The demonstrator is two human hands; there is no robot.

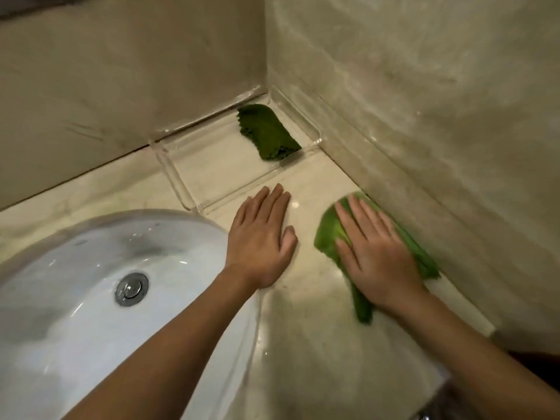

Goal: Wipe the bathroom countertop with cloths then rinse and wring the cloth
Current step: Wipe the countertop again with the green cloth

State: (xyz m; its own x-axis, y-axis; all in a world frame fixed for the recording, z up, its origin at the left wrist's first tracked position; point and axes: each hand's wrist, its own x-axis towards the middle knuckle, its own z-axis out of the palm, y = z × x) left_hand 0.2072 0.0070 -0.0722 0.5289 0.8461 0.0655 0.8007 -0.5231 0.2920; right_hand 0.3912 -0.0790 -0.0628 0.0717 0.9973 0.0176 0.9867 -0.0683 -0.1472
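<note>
Walls (121, 86) of beige stone, streaked, meeting in a corner at the far right. Below them, pale glossy countertop (303, 344), running from that corner to the near edge. White oval sink (75, 328) at the near left, glossy inside, rim raised above the countertop. Clear plastic tray (172, 174) set into the far corner, close along both walls.

2 bare forearms reaching in from the near side. Left hand (260, 241) flat on bare countertop just right of the sink rim, palm down, fingers straight and close together, thumb out to the right, holding nothing. Fingertips just short of the tray's near wall. Right hand (375, 262) flat on light green cloth (328, 234), palm down, fingers straight and spread, pressing it onto the countertop beside the right wall. Crumpled under the palm, showing left of the fingers, along the wall side, and trailing nearer past the wrist. Between the 2 hands, a strip of bare countertop.

Dark green cloth (268, 133), folded, lying inside the tray at its far right end. Round chrome drain plug (131, 288) at the bottom of the sink.
</note>
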